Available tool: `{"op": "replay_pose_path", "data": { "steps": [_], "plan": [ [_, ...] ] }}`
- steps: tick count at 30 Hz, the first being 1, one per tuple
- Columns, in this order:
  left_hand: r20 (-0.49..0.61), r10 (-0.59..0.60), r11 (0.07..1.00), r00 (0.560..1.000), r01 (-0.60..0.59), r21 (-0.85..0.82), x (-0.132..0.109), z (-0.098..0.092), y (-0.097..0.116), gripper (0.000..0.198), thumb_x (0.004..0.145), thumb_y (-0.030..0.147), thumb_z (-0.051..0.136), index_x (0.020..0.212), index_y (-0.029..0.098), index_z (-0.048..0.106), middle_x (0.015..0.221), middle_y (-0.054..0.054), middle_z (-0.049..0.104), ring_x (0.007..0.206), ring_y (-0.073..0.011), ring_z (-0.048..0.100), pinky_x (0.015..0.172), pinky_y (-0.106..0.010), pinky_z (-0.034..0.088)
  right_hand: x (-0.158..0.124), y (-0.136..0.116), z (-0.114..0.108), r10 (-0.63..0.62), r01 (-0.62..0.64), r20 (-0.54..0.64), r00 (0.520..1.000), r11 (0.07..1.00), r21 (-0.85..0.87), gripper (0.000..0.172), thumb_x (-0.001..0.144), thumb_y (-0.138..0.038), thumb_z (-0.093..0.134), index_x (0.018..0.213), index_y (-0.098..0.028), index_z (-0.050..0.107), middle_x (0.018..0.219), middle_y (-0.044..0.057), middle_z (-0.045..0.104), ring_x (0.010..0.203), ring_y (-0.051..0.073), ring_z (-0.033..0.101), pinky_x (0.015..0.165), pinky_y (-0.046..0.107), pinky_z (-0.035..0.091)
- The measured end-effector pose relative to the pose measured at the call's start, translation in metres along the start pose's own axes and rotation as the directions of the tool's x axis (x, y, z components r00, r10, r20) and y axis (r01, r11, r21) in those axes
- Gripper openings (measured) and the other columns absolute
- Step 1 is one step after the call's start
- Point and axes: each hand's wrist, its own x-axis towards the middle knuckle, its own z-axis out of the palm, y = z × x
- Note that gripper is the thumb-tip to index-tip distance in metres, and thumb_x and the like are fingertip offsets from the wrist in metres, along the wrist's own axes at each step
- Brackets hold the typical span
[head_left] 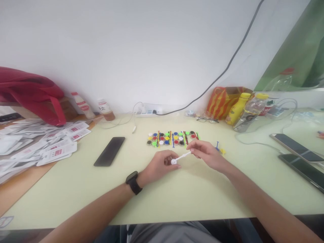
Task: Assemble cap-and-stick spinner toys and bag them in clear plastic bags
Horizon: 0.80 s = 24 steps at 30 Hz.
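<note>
On the pale desk, the left hand pinches a small white plastic disc. At two o'clock, the right hand grips its thin white stick; joining them likely needs alignment.

bare table near; coloured pieces and, seemingly, phone beyond.

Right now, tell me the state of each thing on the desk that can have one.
Left hand: grip shut on white disc.
Right hand: grip shut on white stick, its end at the disc.
Black phone: lying flat, dark.
Yellow bottle: capped, leaning.
Clear bottle: capped, leaning.
Coloured pieces: laid in rows.
Power strip: cables plugged in.
</note>
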Motion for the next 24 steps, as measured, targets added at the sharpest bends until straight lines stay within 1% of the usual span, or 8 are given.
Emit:
{"op": "replay_pose_path", "data": {
  "steps": [3,5,10,15,17,19,22,24],
  "plan": [
    [-0.018,0.005,0.995,1.0,-0.006,-0.098,0.0,0.001,0.001,0.033,0.079,0.043,0.086,0.089,0.015,0.071,0.079,0.0,0.063,0.066,-0.0116,0.051,0.058,-0.023,0.04,-0.001,-0.001,0.007,-0.006,0.004,0.041,0.999,0.998,0.055,0.015,0.098,-0.036,0.063,0.1,-0.021,0.066,0.085,0.001,0.058,0.068,0.014,0.047,0.063,0.028,0.039],
    [-0.03,0.019,0.989,0.999,-0.023,-0.147,0.0,0.002,0.0,0.033,0.079,0.042,0.086,0.089,0.014,0.072,0.078,-0.001,0.064,0.067,-0.0116,0.052,0.059,-0.023,0.041,-0.001,-0.001,0.013,-0.012,0.008,0.073,0.997,0.998,0.061,0.016,0.097,-0.036,0.065,0.099,-0.021,0.066,0.086,0.001,0.06,0.069,0.014,0.049,0.065,0.028,0.042],
    [-0.012,0.057,0.975,0.998,-0.058,-0.213,-0.002,0.002,0.0,0.032,0.08,0.039,0.086,0.097,0.014,0.077,0.082,-0.005,0.07,0.07,-0.0134,0.058,0.063,-0.024,0.047,-0.001,-0.001,0.024,-0.039,0.043,0.115,0.993,0.998,-0.035,0.016,0.098,-0.036,0.064,0.097,-0.02,0.068,0.085,0.001,0.063,0.068,0.014,0.05,0.066,0.028,0.042],
    [-0.019,0.088,0.962,0.996,-0.09,-0.258,-0.002,0.001,0.009,0.036,0.082,0.035,0.086,0.109,0.015,0.076,0.101,-0.009,0.075,0.087,-0.0189,0.069,0.079,-0.029,0.058,-0.001,0.0,0.023,-0.057,0.065,0.09,0.994,0.993,-0.097,0.016,0.098,-0.035,0.063,0.096,-0.02,0.069,0.086,0.002,0.066,0.07,0.015,0.053,0.065,0.028,0.043],
    [-0.032,0.092,0.955,0.995,-0.097,-0.282,-0.002,0.001,0.011,0.035,0.084,0.034,0.083,0.113,0.016,0.075,0.11,-0.011,0.075,0.096,-0.0217,0.071,0.088,-0.033,0.06,-0.001,-0.001,0.019,-0.071,0.077,0.064,0.995,0.991,-0.109,0.015,0.098,-0.034,0.063,0.097,-0.02,0.069,0.089,0.003,0.067,0.072,0.015,0.055,0.065,0.028,0.044],
    [-0.06,0.097,0.953,0.994,-0.11,-0.282,-0.001,0.001,0.011,0.03,0.089,0.034,0.079,0.113,0.017,0.076,0.114,-0.011,0.075,0.102,-0.0231,0.072,0.094,-0.036,0.06,-0.001,-0.001,0.015,-0.081,0.084,0.031,0.996,0.989,-0.123,0.014,0.098,-0.034,0.063,0.098,-0.021,0.068,0.087,0.002,0.066,0.072,0.015,0.055,0.065,0.028,0.044],
    [-0.113,0.097,0.965,0.989,-0.121,-0.231,0.0,0.002,0.007,0.027,0.094,0.035,0.073,0.114,0.018,0.076,0.112,-0.011,0.076,0.102,-0.0231,0.072,0.096,-0.039,0.061,-0.001,-0.001,0.01,-0.086,0.085,-0.003,0.996,0.984,-0.159,0.014,0.098,-0.034,0.063,0.098,-0.021,0.068,0.081,0.001,0.063,0.07,0.016,0.055,0.064,0.028,0.045],
    [-0.145,0.105,0.972,0.984,-0.132,-0.196,0.001,0.002,0.004,0.028,0.094,0.036,0.073,0.117,0.019,0.076,0.11,-0.01,0.076,0.1,-0.0226,0.072,0.094,-0.039,0.062,-0.001,-0.001,0.009,-0.089,0.086,-0.006,0.996,0.979,-0.185,0.014,0.097,-0.035,0.063,0.097,-0.022,0.068,0.082,0.001,0.064,0.07,0.016,0.056,0.064,0.028,0.046]
  ]
}}
